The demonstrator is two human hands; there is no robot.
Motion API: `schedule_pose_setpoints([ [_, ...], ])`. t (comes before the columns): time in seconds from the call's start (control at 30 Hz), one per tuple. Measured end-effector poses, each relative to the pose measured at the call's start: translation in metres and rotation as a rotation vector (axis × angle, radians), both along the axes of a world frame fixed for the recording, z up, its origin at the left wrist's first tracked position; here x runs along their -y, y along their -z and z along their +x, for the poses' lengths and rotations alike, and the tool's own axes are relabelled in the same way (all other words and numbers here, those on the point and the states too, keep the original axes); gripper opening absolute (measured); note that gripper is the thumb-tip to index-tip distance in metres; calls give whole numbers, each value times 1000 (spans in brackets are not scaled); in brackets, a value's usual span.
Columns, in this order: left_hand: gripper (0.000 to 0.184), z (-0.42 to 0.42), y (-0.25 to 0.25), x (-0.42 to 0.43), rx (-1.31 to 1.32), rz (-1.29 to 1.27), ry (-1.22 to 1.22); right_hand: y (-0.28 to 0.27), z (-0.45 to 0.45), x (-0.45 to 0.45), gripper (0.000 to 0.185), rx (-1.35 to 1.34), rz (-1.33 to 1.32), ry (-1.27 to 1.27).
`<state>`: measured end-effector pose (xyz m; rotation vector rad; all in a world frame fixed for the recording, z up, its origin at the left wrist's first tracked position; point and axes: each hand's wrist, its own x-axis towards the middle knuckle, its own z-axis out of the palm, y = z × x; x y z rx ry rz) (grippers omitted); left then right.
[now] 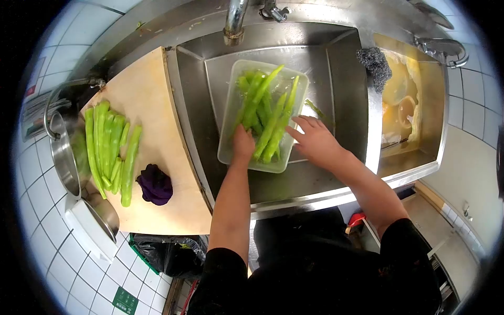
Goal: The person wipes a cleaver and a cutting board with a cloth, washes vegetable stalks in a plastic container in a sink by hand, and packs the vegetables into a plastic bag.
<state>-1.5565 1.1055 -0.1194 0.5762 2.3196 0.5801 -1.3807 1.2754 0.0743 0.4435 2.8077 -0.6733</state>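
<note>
Long light-green vegetable stalks (273, 123) lie in a translucent plastic tub (228, 105) inside the steel sink, some with pointed ends over the far rim. My left hand (243, 144) reaches into the tub's near left part, against the stalks; its fingers are mostly hidden among them. Over the tub's right rim, my right hand (317, 140) is open with its fingers apart, their tips close to the rightmost stalk. Whether they touch it, I cannot tell. A small green scrap (315, 108) lies on the sink floor right of the tub.
More green stalks (107, 142) rest on the wooden board (152, 105) at the left, beside a dark purple cloth (155, 185). A faucet (234, 23) hangs over the sink (346, 121). At the right are a steel scourer (374, 65) and a second basin (404, 163) holding bowls.
</note>
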Motion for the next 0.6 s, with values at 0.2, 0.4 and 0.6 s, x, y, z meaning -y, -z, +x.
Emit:
schedule_pose_setpoints([
  [0.2,20,-18,25,18,-29,-353,285,18,43,-6,54,74,-51,122],
  [0.4,24,-14,37,27,-257,-244,367,52,-6,-10,71,31,27,108],
  [0.6,54,12,-60,-34,-475,-113,230,99,-76,0,97,288,33,267],
])
